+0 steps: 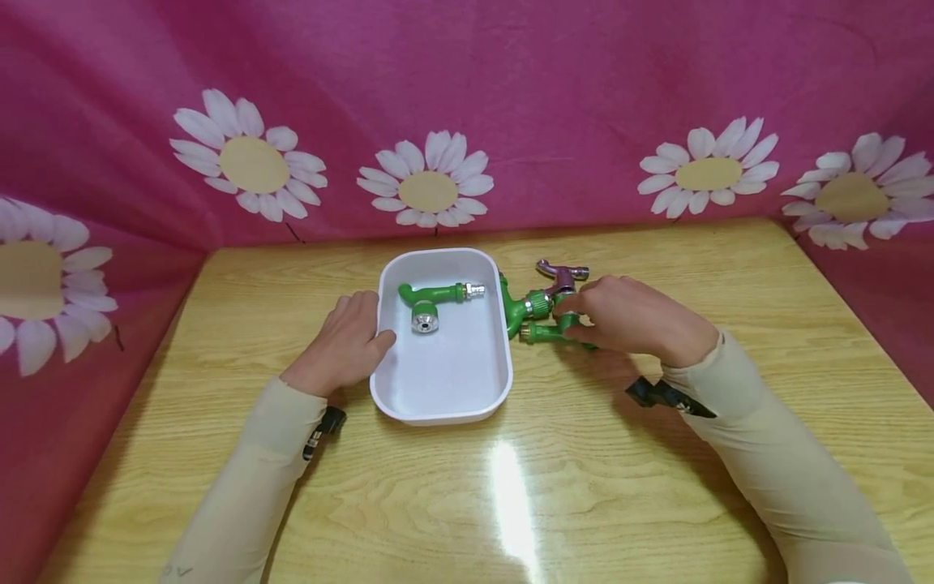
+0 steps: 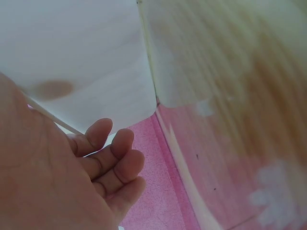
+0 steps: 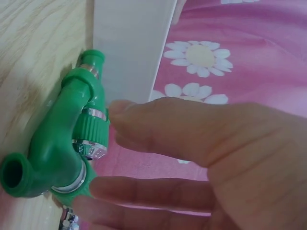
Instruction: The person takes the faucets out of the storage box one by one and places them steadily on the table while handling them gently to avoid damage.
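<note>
My left hand (image 1: 346, 345) grips the left wall of a white plastic tray (image 1: 438, 388), thumb inside and fingers outside. In the left wrist view those fingers (image 2: 122, 163) lie loosely bent by the tray's outer wall. A green tap (image 1: 438, 295) with a silver nozzle and round knob end lies inside the tray. My right hand (image 1: 620, 312) is over several taps right of the tray. In the right wrist view its thumb and fingers are spread near a green tap (image 3: 55, 134), not closed round it. Whether the fingertips touch it is hard to tell.
A purple tap (image 1: 562, 274) lies behind the right hand, close to another green tap (image 1: 516, 312) against the tray's right wall. All rest on a wooden table (image 1: 409, 503). A pink cloth (image 1: 554, 97) with white flowers hangs behind and at the sides.
</note>
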Demonstrator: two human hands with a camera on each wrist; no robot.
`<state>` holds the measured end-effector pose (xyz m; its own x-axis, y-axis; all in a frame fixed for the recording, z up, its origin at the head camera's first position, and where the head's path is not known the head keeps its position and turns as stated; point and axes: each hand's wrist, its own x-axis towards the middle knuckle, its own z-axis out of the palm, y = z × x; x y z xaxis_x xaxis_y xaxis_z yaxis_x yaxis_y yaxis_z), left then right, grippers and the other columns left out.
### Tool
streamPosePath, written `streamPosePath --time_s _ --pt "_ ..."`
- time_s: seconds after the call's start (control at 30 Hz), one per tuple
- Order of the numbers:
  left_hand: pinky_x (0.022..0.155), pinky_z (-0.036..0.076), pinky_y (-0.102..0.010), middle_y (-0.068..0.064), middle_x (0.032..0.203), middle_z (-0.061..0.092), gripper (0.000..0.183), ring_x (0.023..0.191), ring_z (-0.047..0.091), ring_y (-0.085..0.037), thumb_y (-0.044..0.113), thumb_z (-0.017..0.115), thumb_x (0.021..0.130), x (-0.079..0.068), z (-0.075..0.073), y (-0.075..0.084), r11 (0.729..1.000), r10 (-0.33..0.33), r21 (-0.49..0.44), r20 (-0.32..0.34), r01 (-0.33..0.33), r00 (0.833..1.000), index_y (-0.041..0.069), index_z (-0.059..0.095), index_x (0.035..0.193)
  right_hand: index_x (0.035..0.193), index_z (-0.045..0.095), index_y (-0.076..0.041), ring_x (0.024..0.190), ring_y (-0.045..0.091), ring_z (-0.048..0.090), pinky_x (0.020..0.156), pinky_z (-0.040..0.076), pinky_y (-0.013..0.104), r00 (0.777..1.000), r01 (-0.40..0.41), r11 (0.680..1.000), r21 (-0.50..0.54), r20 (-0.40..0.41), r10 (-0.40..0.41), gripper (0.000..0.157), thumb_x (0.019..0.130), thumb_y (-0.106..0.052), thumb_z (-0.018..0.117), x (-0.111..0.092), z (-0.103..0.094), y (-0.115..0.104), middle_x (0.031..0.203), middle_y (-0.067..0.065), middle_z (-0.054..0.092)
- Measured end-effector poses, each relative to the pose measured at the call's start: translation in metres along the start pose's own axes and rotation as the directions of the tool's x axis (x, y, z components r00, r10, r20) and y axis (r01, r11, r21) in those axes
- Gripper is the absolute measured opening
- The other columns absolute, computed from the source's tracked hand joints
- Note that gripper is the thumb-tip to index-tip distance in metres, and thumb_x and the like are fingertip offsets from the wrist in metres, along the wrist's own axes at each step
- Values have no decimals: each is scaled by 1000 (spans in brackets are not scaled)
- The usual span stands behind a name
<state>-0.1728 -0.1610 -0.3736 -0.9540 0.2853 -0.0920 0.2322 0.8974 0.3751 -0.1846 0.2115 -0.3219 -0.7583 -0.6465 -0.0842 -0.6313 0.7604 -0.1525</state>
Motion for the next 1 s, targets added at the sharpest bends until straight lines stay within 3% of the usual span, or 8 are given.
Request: streamPosePath --time_s 0.2,0.47,0.63,0.77,0.83,1.0 --pt "94 32 -41 -17 121 47 53 112 37 -31 27 46 100 0 1 -2 1000 -13 -7 12 13 1000 -5 36 140 116 76 -15 69 12 61 67 55 40 1000 21 1000 -15 -20 -21 28 89 -21 80 -1 -2 -7 96 4 77" --pt "93 33 -41 -17 122 48 53 111 37 -31 28 45 99 1 0 -3 1000 -11 1 9 11 1000 -5 36 139 119 76 -16 66 11 57 65 53 37 999 27 999 -39 -43 -29 31 89 -24 81 0 -7 -17 93 1 75" --pt "92 33 -41 -17 121 48 53 111 37 -31 28 46 99 2 0 -2 1000 -16 3 5 16 1000 -5 36 139 116 77 -16 67 13 62 67 58 42 986 92 994 -64 -131 -100 30 87 -22 83 1 -9 -21 100 4 78" --pt "92 33 -40 -16 120 47 53 110 38 -30 28 46 99 2 0 -2 1000 -14 1 6 14 1000 -5 36 139 109 78 -15 79 18 72 72 60 42 967 151 987 -59 -198 -160 24 86 -20 84 4 -7 -25 105 4 79" --pt "92 33 -40 -16 119 47 53 110 38 -30 28 47 99 2 0 -2 1000 -15 0 8 15 1000 -5 36 139 106 78 -15 94 24 75 74 61 42 957 179 982 -57 -223 -187 21 86 -20 84 6 -6 -26 103 4 78" --pt "92 32 -40 -16 119 47 54 110 38 -30 28 47 100 1 0 -2 1000 -16 -1 8 16 1000 -5 36 140 104 78 -14 121 36 70 88 61 47 945 205 977 -58 -248 -213 19 86 -20 83 12 -6 -30 101 5 79"
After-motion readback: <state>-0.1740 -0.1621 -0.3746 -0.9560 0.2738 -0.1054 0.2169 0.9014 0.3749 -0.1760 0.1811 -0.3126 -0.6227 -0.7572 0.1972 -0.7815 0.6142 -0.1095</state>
